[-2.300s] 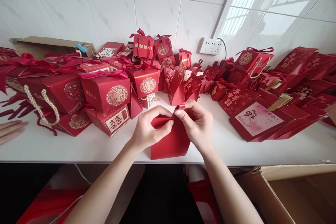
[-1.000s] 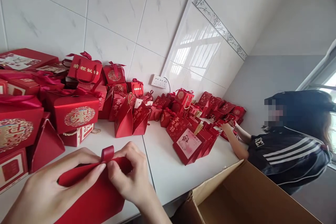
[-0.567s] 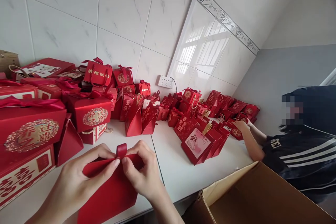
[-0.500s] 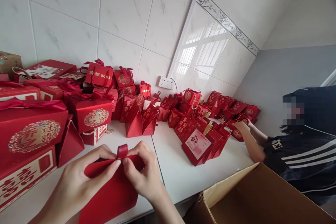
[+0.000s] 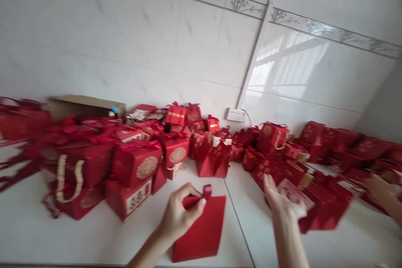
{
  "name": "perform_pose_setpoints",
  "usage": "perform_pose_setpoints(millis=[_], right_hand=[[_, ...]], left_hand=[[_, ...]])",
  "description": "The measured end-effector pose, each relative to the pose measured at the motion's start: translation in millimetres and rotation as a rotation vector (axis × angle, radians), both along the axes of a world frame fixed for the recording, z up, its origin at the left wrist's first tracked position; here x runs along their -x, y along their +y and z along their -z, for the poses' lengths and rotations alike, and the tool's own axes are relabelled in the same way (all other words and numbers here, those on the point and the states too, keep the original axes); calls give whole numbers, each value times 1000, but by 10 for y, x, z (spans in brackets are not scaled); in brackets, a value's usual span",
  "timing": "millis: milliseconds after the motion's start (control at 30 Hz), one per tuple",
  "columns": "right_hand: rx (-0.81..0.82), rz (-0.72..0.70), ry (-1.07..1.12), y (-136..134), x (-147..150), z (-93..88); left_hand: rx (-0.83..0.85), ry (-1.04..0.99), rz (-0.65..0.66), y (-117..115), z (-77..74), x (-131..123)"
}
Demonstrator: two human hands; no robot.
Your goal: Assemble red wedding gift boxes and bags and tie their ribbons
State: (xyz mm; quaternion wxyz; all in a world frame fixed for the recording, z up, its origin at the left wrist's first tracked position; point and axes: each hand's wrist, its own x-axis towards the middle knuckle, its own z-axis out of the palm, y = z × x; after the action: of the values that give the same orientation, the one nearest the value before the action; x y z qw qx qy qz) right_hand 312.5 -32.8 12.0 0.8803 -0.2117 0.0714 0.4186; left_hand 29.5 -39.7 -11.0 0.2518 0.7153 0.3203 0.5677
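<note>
My left hand [image 5: 182, 211] pinches the top edge of a plain red gift box [image 5: 202, 234] that stands on the white table near the front. A dark red ribbon loop [image 5: 207, 191] pokes up from that edge beside my fingertips. My right hand [image 5: 279, 199] is off to the right, somewhat blurred, palm turned up and fingers stretched out, with nothing seen in it. It is in front of a group of red gift boxes [image 5: 326, 203]; whether it touches them I cannot tell.
Stacks of red boxes with ribbons [image 5: 138, 167] fill the left side, one with a cream rope handle [image 5: 78, 182]. A cardboard box [image 5: 84, 106] and a white power strip [image 5: 236, 114] are along the tiled wall. Another person's hand [image 5: 385, 192] reaches in at the right.
My right hand has let go of the gift box's top and moved right, opening. My left hand keeps its pinch. The view has turned left, so the co-worker's body and large carton are out of frame.
</note>
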Motion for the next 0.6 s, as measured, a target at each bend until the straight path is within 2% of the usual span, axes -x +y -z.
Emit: perform_pose_setpoints(millis=[100,200,233,400,433,500,600], right_hand=[[70,13,38,86,-64,77],[110,-95,-45,187,76,25],[90,-193,-97,208,187,-47],[-88,-1062,-460,328,1108,-662],[-80,-1181,-523,368,1289,-775],[-49,-1288,-622,435,1551,-922],[-139,-1229,-707,413,1618,-898]], left_hand=[[62,-28,11,-26,4,-2],[106,-67,13,-61,2,-5],[113,-78,18,-74,-1,-8],[110,-90,13,-114,-27,-23],[109,-86,5,-117,-30,-22],[108,-69,-16,-120,-37,-19],[101,-32,-51,-131,-56,-14]])
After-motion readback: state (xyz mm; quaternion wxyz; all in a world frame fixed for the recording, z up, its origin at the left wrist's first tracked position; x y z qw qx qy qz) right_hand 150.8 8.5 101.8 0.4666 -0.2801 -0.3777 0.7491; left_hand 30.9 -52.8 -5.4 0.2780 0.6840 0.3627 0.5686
